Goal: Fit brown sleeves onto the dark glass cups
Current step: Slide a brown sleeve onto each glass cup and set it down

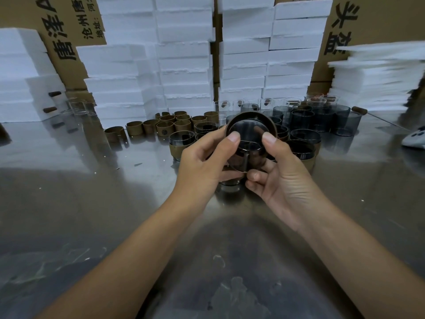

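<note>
Held dark glass cup (249,131) end-on toward me, left hand (204,162) and right hand (282,173) curled round it, thumbs pressing, probably to seat the sleeve (250,114). Spare sleeves (174,122) lay behind-left of it, bare cups (322,116) behind-right.

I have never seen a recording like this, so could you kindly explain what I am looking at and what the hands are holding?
There is no machine here: a person works with bare hands. The single picture comes from a camera worn on their head, looking forward and down. The left hand and right hand together grip one dark glass cup, tilted so one round end faces the camera, with a brown sleeve around it. On the steel table behind stand empty sleeves at the left, bare dark cups at the right, and sleeved cups near the hands. White foam blocks and cardboard boxes are stacked at the back.
</note>
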Tool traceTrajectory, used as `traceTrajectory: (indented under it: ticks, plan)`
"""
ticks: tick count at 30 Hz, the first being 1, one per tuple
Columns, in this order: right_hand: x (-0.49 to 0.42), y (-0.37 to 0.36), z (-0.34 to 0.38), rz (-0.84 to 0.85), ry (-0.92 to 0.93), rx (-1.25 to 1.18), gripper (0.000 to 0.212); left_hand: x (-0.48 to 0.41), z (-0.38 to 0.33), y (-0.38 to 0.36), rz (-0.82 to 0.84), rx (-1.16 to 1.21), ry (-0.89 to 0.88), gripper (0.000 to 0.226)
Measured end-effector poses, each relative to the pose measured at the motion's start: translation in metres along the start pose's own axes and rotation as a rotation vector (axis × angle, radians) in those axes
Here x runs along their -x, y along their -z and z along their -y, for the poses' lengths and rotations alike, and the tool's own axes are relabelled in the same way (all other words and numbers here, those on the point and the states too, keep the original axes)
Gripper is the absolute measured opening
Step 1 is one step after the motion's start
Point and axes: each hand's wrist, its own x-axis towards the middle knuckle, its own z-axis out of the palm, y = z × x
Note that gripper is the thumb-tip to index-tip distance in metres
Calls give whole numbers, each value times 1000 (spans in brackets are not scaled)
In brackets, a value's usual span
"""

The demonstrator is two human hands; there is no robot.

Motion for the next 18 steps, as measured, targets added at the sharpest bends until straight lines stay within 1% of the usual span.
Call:
traceTrajectory:
  ticks: [2,5,7,9,10,13,18]
  plan:
    - [0,1,0,14,4,15,30,1,-1,-1,-22,8,1,52]
    - [0,0,0,-4,7,18,36,1,-2,-2,-45,15,1,54]
    - [0,-1,1,-20,10,33,29,2,0,-3,-64,8,-1,55]
    - [1,-3,1,-46,5,48,15,2,2,-4,-77,-7,-7,55]
    - [0,-3,2,-64,0,49,14,2,3,-4,-80,-13,-11,55]
    - [1,-3,3,-99,-8,58,19,3,4,-6,-89,-27,-27,52]
    - [3,-5,3,-104,10,61,35,3,4,-5,-92,-23,-38,49]
